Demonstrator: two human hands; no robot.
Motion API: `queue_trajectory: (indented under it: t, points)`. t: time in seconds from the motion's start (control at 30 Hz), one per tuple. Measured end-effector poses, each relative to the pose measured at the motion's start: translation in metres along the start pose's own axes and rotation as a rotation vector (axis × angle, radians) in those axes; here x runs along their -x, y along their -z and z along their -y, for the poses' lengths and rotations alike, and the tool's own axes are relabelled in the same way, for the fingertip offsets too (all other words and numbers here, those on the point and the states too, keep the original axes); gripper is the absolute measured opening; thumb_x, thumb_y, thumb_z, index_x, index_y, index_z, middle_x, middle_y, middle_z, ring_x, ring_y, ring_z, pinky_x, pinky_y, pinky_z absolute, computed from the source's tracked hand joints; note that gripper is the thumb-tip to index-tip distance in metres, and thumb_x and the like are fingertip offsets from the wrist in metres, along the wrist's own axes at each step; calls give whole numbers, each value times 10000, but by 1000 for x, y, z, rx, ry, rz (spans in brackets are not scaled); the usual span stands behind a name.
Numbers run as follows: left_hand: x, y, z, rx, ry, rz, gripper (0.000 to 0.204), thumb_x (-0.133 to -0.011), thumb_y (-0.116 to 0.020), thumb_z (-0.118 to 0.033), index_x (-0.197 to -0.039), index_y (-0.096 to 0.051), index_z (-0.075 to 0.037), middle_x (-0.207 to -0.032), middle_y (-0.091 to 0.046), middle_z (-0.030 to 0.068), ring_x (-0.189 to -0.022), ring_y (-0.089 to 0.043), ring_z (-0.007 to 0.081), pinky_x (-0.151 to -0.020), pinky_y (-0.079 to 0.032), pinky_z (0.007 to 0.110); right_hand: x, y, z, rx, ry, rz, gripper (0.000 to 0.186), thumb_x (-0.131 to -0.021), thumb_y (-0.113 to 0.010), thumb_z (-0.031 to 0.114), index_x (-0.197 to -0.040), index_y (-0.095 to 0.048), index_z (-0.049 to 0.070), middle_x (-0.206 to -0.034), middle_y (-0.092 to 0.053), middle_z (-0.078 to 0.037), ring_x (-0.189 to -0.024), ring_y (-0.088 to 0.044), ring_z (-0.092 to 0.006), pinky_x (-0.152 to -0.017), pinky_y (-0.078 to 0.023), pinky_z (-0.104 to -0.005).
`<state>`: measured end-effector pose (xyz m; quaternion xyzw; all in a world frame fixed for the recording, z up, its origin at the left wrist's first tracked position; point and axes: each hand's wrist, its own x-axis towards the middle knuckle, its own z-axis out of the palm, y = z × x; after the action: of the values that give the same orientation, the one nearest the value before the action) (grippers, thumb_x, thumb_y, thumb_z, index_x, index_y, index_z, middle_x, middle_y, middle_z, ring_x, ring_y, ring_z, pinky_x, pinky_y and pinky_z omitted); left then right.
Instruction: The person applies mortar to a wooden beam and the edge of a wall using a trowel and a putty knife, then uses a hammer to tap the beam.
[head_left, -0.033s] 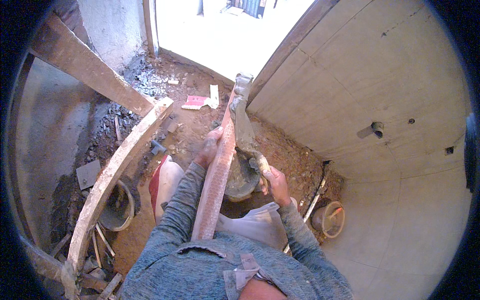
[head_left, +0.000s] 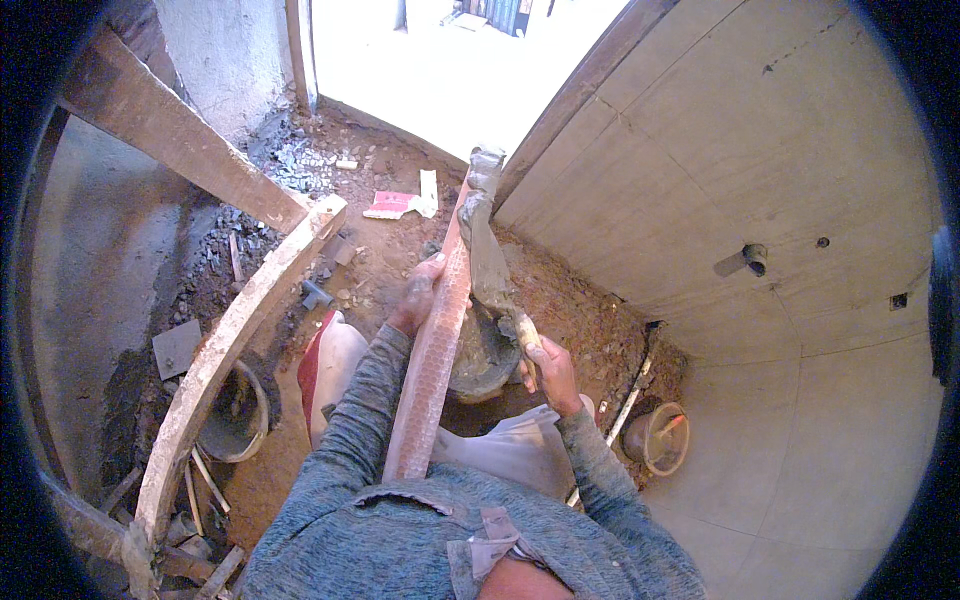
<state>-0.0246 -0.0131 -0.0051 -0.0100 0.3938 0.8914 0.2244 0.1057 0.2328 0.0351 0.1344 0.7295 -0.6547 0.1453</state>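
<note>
My left hand (head_left: 420, 292) is closed round the left edge of a long, narrow tile strip (head_left: 432, 385), whose reddish ribbed back faces up. The strip's near end reaches my chest and its far end points toward the bright opening. Grey mortar (head_left: 487, 165) coats the far end. In my right hand (head_left: 553, 372) is the pale handle of a trowel (head_left: 490, 260). Its mortar-smeared blade lies along the right side of the strip, touching or very close to it. Beneath the trowel stands a dark bucket (head_left: 485, 380), partly hidden by the strip, with its contents unclear.
A tiled wall (head_left: 800, 180) with a pipe stub (head_left: 754, 260) rises on the right. By its foot sits a small clear tub (head_left: 665, 440). Curved timber (head_left: 230, 340) and another bucket (head_left: 262, 410) are on my left. Rubble and a torn carton piece (head_left: 392, 205) lie ahead.
</note>
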Motion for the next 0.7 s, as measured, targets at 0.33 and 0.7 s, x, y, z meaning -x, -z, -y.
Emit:
queue_trajectory:
  t: [0.33, 0.7]
  points:
    - [1, 5, -5, -10, 68, -4, 458, -1011, -395, -447, -1140, -565, -42, -869, -672, 139, -638, -651, 242, -560, -563, 378, 4, 43, 40, 638, 377, -374, 366, -863, -703, 236, -1158, -659, 24, -919, -719, -141, -824, -689, -266, -751, -541, -373]
    - [-6, 11, 18, -103, -15, 81, 332, -1052, -434, -337, -1146, -568, -48, -880, -643, 63, -683, -637, 162, -594, -565, 316, -84, 47, 179, 1670, 1101, -406, 303, -818, -678, 108, -1121, -678, 121, -946, -570, -80, -876, -596, -241, -673, -457, -380]
